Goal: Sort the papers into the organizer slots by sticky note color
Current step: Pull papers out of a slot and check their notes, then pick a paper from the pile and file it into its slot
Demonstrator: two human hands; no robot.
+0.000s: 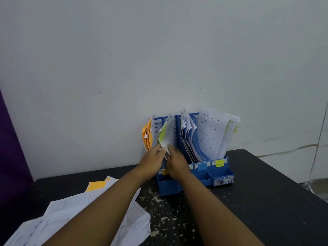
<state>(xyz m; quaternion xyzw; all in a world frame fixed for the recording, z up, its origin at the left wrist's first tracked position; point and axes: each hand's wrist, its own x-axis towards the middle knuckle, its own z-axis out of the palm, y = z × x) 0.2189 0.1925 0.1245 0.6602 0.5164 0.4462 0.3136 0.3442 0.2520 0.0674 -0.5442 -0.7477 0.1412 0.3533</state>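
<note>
Loose papers point(71, 210) lie at near left on the black table point(266, 192), one bearing an orange note point(95, 185). Beyond, I observe my left hand point(152, 160) and right hand point(177, 162) both pinching the lower end of the green-noted sheet point(167, 135). It stands upright, long axis near vertical, at the blue organizer point(204, 176)'s second slot from the left. Neighbouring slots hold filed papers point(213, 132).

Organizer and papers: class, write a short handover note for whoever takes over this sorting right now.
Left hand and right hand both pinch the green-noted sheet at its lower edge, at the organizer, second slot from the left.
Done: papers stand in the other slots; orange-noted ones far left.
Left: seat this sheet, then sort the loose papers on the table, one showing an orange note.
</note>
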